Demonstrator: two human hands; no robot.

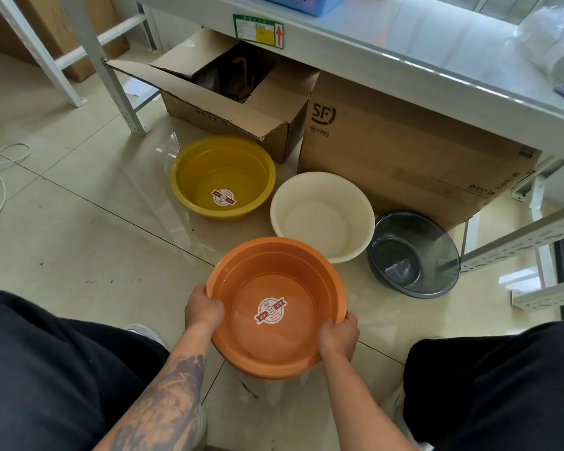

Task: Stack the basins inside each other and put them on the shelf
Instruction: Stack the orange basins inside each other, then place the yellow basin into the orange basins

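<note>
An orange basin (274,281) with a round sticker inside is held above the tiled floor between my knees. My left hand (203,310) grips its left rim and my right hand (338,338) grips its near right rim. Beyond it, three basins stand on the floor: a yellow basin (222,164) with a sticker at the left, a cream basin (321,196) in the middle, and a dark grey translucent basin (414,232) at the right. The pale shelf (388,34) runs across the top of the view.
Under the shelf stand an open cardboard box (274,115) and a large closed SF carton (404,148). A blue basket (302,1) and a clear plastic item (557,37) sit on the shelf. Metal rack legs (111,86) stand left, perforated rails (521,242) right, a white cable (0,177) far left.
</note>
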